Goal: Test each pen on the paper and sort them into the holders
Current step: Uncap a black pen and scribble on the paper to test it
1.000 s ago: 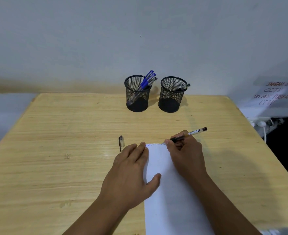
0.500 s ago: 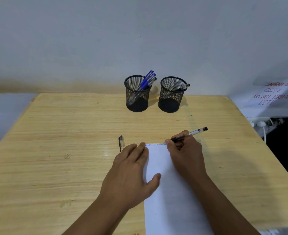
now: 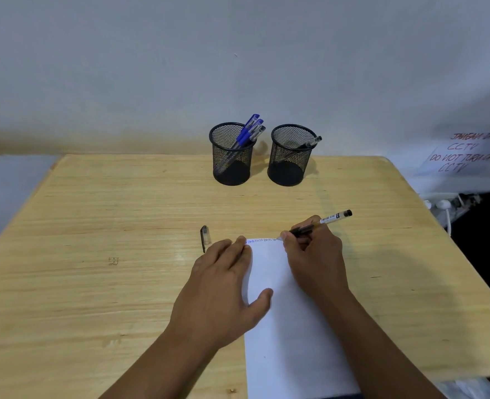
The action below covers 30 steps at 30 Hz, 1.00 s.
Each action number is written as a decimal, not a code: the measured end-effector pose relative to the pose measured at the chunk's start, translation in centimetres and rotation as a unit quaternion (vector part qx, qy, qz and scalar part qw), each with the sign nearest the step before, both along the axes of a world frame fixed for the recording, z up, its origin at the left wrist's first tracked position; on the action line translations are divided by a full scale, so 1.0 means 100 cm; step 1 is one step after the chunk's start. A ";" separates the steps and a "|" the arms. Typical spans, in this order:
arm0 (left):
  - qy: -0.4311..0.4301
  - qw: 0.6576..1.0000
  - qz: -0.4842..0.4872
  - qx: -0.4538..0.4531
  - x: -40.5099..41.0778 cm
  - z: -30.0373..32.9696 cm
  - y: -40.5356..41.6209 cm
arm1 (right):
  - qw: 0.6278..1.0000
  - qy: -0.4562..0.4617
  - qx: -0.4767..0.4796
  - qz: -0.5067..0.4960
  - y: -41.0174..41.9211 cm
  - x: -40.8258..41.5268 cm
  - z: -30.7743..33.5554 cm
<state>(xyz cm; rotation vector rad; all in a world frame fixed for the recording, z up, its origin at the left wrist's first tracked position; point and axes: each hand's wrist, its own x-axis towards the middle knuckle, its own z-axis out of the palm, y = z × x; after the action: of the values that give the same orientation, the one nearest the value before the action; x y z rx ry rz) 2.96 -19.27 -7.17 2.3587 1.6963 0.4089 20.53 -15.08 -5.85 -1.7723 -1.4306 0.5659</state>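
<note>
A white sheet of paper [image 3: 289, 326] lies on the wooden table [image 3: 94, 283] in front of me. My left hand [image 3: 223, 289] rests flat on its left edge, fingers spread. My right hand [image 3: 314, 254] grips a black pen [image 3: 328, 219] with its tip on the paper's top edge, beside a line of small scribbles [image 3: 262, 240]. A pen cap [image 3: 204, 237] lies on the table left of the paper. At the back stand two black mesh holders: the left holder [image 3: 232, 156] has three blue pens [image 3: 249, 132], the right holder [image 3: 291, 156] has one black pen [image 3: 310, 144].
A white wall runs behind the table. To the right, off the table edge, a paper sign [image 3: 465, 154] with red handwriting hangs above a power strip with plugs [image 3: 448, 204].
The pen tip shifts very slightly along the top edge of the paper. My left hand and everything else stay still.
</note>
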 end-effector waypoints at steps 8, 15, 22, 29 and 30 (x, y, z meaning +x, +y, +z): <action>0.001 1.000 0.000 -0.001 -0.001 -0.001 0.000 | 1.000 0.002 -0.002 -0.005 0.000 -0.002 0.000; 0.003 1.000 -0.004 -0.001 -0.001 0.001 0.000 | 1.000 0.008 0.001 -0.010 -0.001 -0.002 0.002; -0.009 1.000 -0.004 -0.004 -0.001 -0.001 0.000 | 1.000 0.016 0.003 -0.001 -0.002 -0.002 0.004; -0.008 1.000 -0.005 -0.001 0.000 0.000 0.000 | 1.000 0.015 -0.001 -0.001 -0.003 -0.002 0.004; -0.008 1.000 -0.004 0.000 0.000 -0.001 0.000 | 1.000 0.015 -0.002 -0.001 -0.003 -0.002 0.004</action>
<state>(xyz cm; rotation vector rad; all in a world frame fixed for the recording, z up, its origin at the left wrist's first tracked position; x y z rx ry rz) 2.94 -19.24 -7.24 2.3555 1.6784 0.4260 20.32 -15.42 -5.41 -1.7610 -1.4079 0.5934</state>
